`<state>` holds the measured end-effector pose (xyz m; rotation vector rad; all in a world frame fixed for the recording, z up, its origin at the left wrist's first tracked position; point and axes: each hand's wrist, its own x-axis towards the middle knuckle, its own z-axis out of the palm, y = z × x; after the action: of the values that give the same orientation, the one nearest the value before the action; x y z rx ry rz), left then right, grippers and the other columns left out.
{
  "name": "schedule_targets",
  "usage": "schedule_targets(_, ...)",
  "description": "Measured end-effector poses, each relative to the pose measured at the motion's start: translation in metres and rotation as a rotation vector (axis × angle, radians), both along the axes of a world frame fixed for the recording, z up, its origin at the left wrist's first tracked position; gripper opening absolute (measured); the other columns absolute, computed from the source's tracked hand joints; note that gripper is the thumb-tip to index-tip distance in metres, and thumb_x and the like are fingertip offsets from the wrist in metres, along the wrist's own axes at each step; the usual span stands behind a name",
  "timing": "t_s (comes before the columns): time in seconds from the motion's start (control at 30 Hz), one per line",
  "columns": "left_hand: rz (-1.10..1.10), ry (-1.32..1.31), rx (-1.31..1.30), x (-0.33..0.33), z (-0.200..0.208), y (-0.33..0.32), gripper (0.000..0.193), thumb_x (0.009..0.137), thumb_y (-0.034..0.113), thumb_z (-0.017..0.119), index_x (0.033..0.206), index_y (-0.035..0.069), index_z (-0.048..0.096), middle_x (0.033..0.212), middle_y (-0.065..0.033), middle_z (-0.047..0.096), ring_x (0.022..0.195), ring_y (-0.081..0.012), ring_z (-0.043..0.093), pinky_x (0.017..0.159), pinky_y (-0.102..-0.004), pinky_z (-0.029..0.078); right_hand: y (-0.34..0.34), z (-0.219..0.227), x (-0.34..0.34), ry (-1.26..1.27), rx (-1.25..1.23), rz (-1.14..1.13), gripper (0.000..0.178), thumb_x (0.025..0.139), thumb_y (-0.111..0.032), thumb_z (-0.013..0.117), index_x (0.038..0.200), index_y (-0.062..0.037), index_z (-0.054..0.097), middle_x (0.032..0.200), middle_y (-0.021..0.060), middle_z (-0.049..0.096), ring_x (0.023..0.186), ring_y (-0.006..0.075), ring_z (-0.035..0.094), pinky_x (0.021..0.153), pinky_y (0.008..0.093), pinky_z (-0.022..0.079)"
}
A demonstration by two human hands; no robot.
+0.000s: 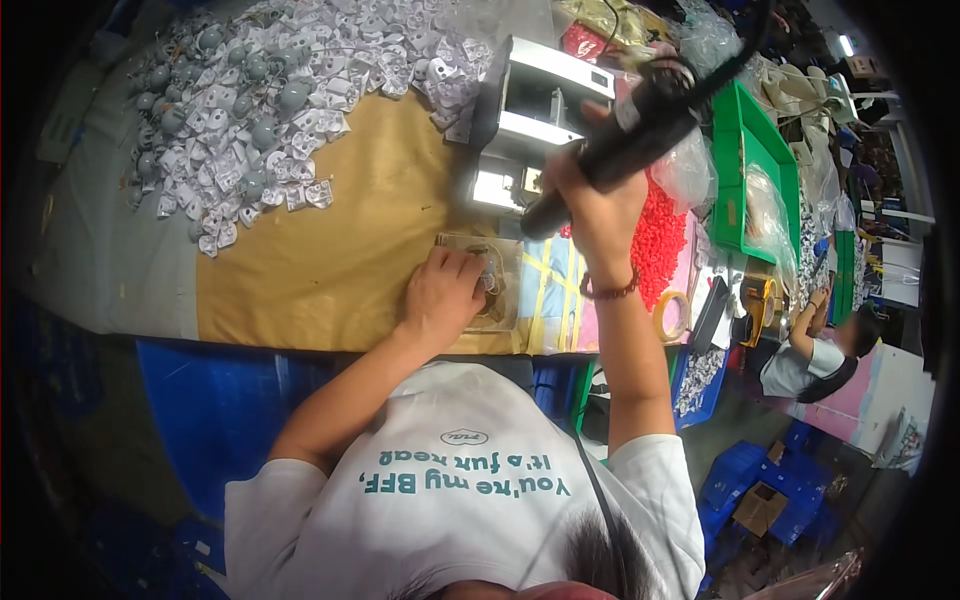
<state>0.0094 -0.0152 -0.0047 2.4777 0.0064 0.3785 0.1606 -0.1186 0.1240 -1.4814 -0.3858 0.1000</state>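
Note:
My right hand (606, 215) is wrapped round a black electric screwdriver (632, 142), tilted with its lower end toward the front of a white-and-black screw feeder (553, 82). The screwdriver's bit cannot be made out. At the table's near edge my left hand (443, 297) has its fingers bent over a small grey-white plastic part (489, 279). That part lies in a clear, flat fixture (507, 309). The fingers partly cover both the part and the fixture.
White plastic parts (270, 120) with grey round pieces are heaped at the far left. Right of the feeder lie small red pieces (657, 245), a tape roll (672, 316) and a green crate (735, 165). Another person (815, 355) sits at far right.

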Motion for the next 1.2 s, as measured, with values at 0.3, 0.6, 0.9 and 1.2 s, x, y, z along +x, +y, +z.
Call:
schedule_targets(0.3, 0.003, -0.044, -0.028, 0.001, 0.003, 0.0, 0.04, 0.07, 0.012, 0.073, 0.108, 0.013, 0.061, 0.098, -0.0053, 0.059, 0.097, -0.0277, 0.056, 0.075, -0.041, 0.052, -0.019, -0.035, -0.06, -0.046, 0.126, 0.056, 0.068, 0.076, 0.014, 0.068, 0.135, 0.0066, 0.035, 0.078, 0.0046, 0.06, 0.065, 0.0088, 0.055, 0.06, 0.0221, 0.044)
schedule_targets(0.6, -0.005, -0.108, -0.052, 0.001, 0.002, 0.001, 0.044, 0.069, 0.008, 0.072, 0.111, 0.011, 0.059, 0.097, -0.0063, 0.058, 0.093, -0.0295, 0.056, 0.073, -0.0416, 0.051, -0.03, -0.047, -0.068, -0.177, 0.037, 0.191, 0.078, 0.085, 0.008, 0.065, 0.149, -0.0096, 0.024, 0.083, 0.0083, 0.058, 0.071, 0.0203, 0.059, 0.069, 0.0379, 0.052)
schedule_targets(0.9, -0.027, -0.082, -0.078, 0.001, 0.0, 0.002, 0.048, 0.068, 0.007, 0.073, 0.114, 0.01, 0.058, 0.1, -0.0059, 0.06, 0.094, -0.0301, 0.056, 0.074, -0.0418, 0.052, -0.034, -0.048, -0.068, -0.218, 0.043, 0.253, 0.074, 0.086, 0.007, 0.065, 0.147, -0.0121, 0.026, 0.086, 0.0082, 0.058, 0.072, 0.0202, 0.059, 0.07, 0.039, 0.052)
schedule_targets(1.2, -0.027, -0.019, -0.086, 0.0, -0.001, 0.002, 0.047, 0.07, 0.009, 0.073, 0.114, 0.01, 0.058, 0.102, -0.0055, 0.061, 0.097, -0.0295, 0.057, 0.077, -0.0407, 0.053, -0.031, -0.05, -0.073, -0.194, 0.138, 0.244, 0.062, 0.081, 0.008, 0.067, 0.133, 0.0008, 0.032, 0.085, 0.0097, 0.062, 0.075, 0.0161, 0.061, 0.074, 0.0305, 0.05)
